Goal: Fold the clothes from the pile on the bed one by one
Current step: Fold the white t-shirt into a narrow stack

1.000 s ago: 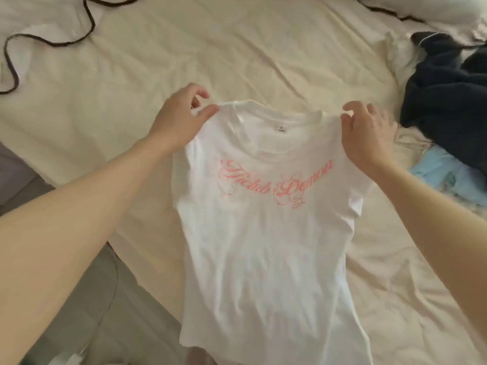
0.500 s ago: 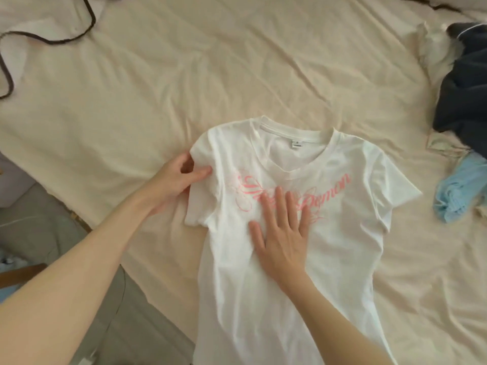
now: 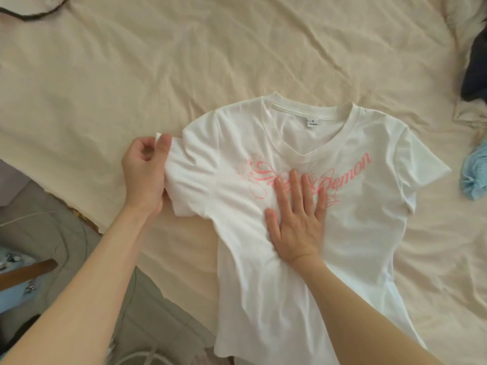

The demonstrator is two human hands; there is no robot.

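Left hand pinches the white T-shirt sleeve while the right hand presses flat on its chest.

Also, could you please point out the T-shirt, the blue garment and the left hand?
T-shirt (image 3: 369, 233), head view, plain chest fabric.
Blue garment (image 3: 474, 177), head view, bunched middle.
Left hand (image 3: 143, 175), head view, back of the hand.
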